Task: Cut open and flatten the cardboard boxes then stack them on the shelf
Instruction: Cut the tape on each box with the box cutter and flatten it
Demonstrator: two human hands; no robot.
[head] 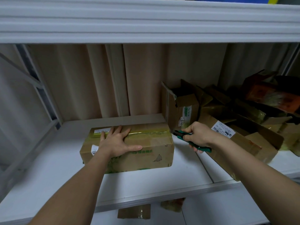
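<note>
A sealed brown cardboard box [151, 148] with yellowish tape along its top lies on the white shelf [146, 184]. My left hand [118, 142] lies flat on the box's top left part, fingers spread. My right hand [198, 135] grips a green utility knife [183, 135] whose tip sits at the right end of the tape seam on the box's top edge.
An opened box [180, 109] stands just behind the knife. A heap of flattened and crumpled boxes [243, 120] fills the shelf's right side. A beige curtain hangs behind. The upper shelf edge [146, 21] runs overhead. Cardboard scraps [134, 211] lie below the shelf.
</note>
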